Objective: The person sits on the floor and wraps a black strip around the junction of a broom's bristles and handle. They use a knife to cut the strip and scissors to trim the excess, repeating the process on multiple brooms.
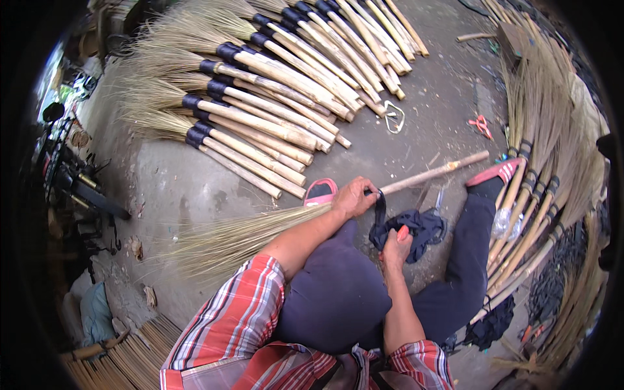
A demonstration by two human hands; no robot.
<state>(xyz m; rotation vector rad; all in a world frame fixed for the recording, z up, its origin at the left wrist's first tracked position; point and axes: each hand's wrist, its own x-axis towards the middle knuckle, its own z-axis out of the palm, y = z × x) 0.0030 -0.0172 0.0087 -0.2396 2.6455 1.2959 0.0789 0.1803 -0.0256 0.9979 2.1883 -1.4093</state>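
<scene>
Grey floor [169, 179], perhaps concrete.

What looks like a motorcycle [91, 192] is standing at the frame's left; a bluish sack [96, 313] is slumping at the lower left

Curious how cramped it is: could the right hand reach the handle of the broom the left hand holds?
Probably yes: the broom handle lies close ahead of the right hand, with loose dark cloth partly between, though something reddish occupies that grip.

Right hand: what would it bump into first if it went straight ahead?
Probably the black cloth bunched just ahead of the right hand; they may already touch, though depth is unclear.
</scene>
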